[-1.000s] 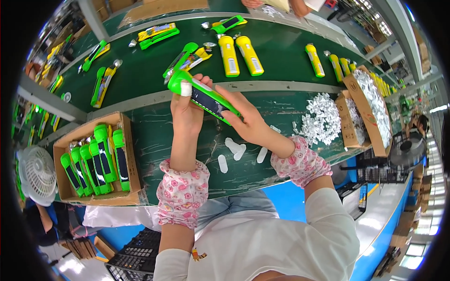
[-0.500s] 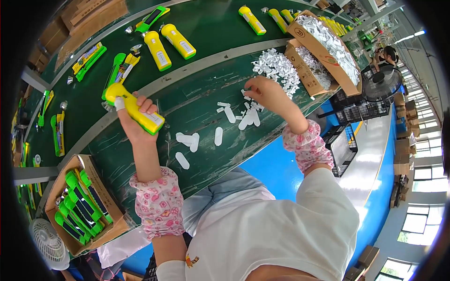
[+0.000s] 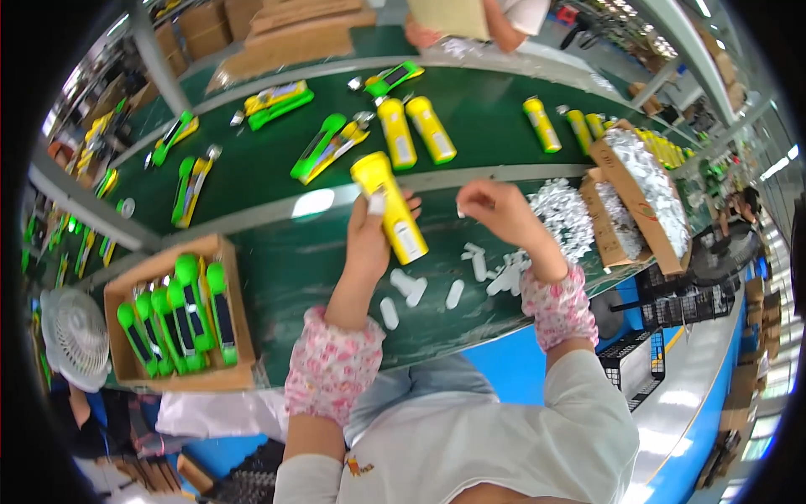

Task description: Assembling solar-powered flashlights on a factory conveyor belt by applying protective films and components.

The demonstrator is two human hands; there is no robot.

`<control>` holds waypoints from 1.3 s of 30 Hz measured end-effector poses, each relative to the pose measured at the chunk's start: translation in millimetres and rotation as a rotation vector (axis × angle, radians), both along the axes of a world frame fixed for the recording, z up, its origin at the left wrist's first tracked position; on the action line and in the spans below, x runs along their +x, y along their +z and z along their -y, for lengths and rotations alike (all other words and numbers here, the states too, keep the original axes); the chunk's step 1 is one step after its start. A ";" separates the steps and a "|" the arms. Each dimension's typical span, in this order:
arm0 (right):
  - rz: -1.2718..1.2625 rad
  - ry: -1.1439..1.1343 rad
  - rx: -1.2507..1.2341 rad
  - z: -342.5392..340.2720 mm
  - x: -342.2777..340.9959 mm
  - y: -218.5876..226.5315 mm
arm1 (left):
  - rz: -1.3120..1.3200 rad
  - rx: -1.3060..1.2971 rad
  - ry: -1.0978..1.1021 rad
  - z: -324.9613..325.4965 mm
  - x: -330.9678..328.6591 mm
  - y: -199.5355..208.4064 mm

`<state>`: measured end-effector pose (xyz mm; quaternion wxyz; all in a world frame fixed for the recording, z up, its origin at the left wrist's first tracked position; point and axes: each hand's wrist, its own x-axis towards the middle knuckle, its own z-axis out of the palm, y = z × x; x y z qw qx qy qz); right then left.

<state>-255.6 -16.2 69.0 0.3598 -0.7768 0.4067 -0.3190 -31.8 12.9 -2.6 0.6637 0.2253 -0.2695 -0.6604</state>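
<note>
The person's two hands are raised over the near table: the left hand is wrapped round a yellow flashlight, and the right hand, just apart from it, is narrowed to a pinch. The green table bears, at its left, an open cardboard box where green-cased flashlights stand packed side by side, probably to save room. At its right, cartons of white pieces sit beside a loose heap, seemingly for easy reach. The held flashlight slants, head away from the body, its panelled face upward, which appears to leave that face free to the right hand. Pale oval strips lie nearer the body; smallest is a white bit at the right fingertips. Its shape is too small to tell. The left palm hides the flashlight's underside, the right sleeve partly covers some strips, and the co-worker opposite is cut off above.
</note>
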 end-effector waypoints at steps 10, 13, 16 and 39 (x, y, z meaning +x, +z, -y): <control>0.429 0.170 0.081 25.4 72.4 -10.0 | 0.166 -0.170 -0.004 3.3 1.9 15.9; 0.433 0.185 0.040 24.3 73.6 -10.0 | 0.209 -0.160 0.014 0.9 -0.5 13.7; 0.385 0.202 -0.006 25.6 71.5 -12.6 | 0.365 -0.177 0.065 1.2 -2.7 8.1; -0.040 0.304 0.448 9.3 82.7 -9.4 | 0.232 -0.033 0.103 6.1 8.6 6.0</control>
